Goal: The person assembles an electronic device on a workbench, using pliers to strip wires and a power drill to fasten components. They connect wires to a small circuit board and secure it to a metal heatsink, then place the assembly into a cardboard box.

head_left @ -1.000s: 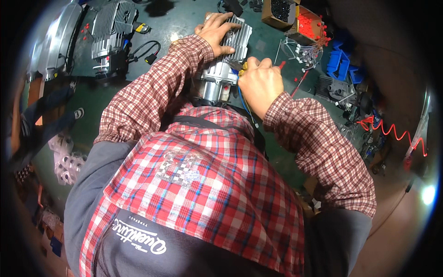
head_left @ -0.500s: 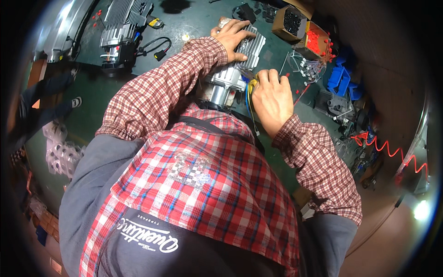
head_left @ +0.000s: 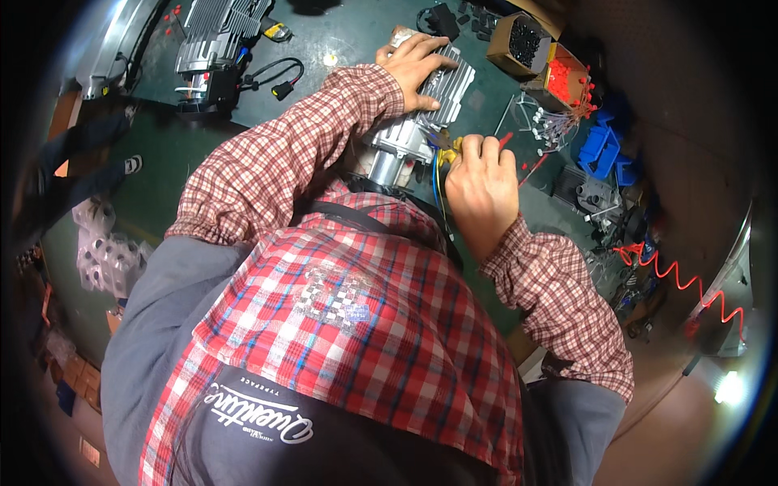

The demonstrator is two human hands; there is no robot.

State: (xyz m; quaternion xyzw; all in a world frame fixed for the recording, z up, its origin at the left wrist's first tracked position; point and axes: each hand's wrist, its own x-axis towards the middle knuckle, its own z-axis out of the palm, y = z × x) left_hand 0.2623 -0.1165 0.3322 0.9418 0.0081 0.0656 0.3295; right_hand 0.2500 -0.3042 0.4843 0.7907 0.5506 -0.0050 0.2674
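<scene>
Silver finned motor housing (head_left: 421, 113) lay on the green workbench (head_left: 340, 32), close before the person. Their left hand (head_left: 415, 69) pressed flat on its top, fingers spread. Their right hand (head_left: 480, 182) pinched yellow-tipped wires (head_left: 448, 150) at the motor's side, fingers closed together. Red caps (head_left: 567, 81) filled a box nearby.

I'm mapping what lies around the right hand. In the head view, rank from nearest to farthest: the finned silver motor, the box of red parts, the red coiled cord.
From the right hand:
1. Finned silver motor: just to its left, on the green table.
2. Box of red parts: up and to the right.
3. Red coiled cord: far right, near the picture's rim.
</scene>
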